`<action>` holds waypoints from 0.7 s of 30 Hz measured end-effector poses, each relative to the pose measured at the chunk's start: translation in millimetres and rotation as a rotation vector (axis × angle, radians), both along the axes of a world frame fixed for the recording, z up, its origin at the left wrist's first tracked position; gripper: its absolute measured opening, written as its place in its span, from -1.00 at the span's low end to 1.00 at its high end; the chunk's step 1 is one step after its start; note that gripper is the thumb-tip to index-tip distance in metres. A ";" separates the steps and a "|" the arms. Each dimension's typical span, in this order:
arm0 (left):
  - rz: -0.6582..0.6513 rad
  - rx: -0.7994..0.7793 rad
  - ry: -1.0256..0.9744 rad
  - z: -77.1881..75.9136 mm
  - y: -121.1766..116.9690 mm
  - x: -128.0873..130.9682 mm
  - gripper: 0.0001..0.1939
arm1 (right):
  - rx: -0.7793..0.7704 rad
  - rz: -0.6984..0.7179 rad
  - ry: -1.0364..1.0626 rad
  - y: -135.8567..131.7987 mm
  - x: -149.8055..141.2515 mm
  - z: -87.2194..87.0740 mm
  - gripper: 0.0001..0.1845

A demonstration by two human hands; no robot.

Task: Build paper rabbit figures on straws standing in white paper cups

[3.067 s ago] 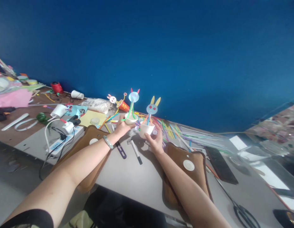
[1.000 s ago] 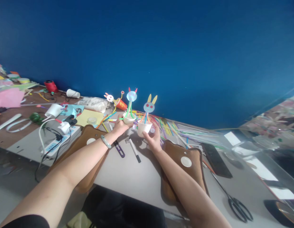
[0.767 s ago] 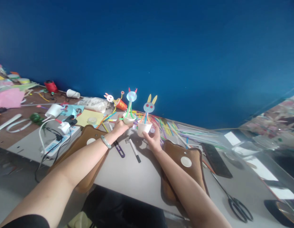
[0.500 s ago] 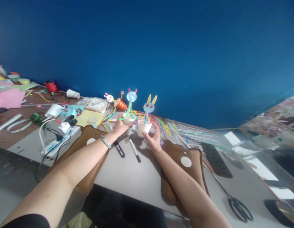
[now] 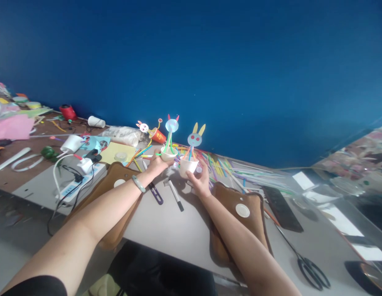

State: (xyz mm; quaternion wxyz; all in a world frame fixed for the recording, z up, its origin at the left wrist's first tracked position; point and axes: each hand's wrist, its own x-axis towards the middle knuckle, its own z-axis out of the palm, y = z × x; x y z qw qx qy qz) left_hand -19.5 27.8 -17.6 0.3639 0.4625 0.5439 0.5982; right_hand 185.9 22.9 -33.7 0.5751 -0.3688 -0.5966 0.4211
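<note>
My left hand (image 5: 157, 165) is closed round a white paper cup (image 5: 169, 156) with green and white straws in it. On those straws sits a pale round head with red ears (image 5: 172, 125). My right hand (image 5: 200, 180) grips a second white paper cup (image 5: 187, 167), which has orange and blue straws. Its paper rabbit face (image 5: 195, 139) is pale blue-grey with red eyes and yellow ears. Both cups are upright and side by side above the table. Below them lie a marker (image 5: 176, 196) and a dark purple utility knife (image 5: 156, 193).
Brown cushions (image 5: 240, 230) lie under my forearms. Loose coloured straws (image 5: 228, 168) spread along the wall behind. A red cup with a rabbit figure (image 5: 158, 135) lies tilted there. Left is a power strip (image 5: 82, 183) with cables; right are scissors (image 5: 311, 271) and a dark flat slab (image 5: 282, 209).
Both hands keep hold of their cups throughout. The whole view shifted slightly between three seconds and one second ago, and a little back since; the cups hardly moved relative to the table.
</note>
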 end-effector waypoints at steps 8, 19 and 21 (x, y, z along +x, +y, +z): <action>0.008 0.004 0.011 0.5 0.2 -0.6 -0.27 | 0.000 0.004 -0.007 0.5 1.1 -2.6 0.03; 0.005 0.007 0.027 -1.5 2.2 -1.0 -0.27 | 0.050 -0.033 -0.017 3.9 1.4 -6.3 0.00; 0.006 0.013 0.027 -2.2 2.3 -1.3 -0.25 | 0.052 -0.034 -0.022 4.4 1.6 -7.2 0.00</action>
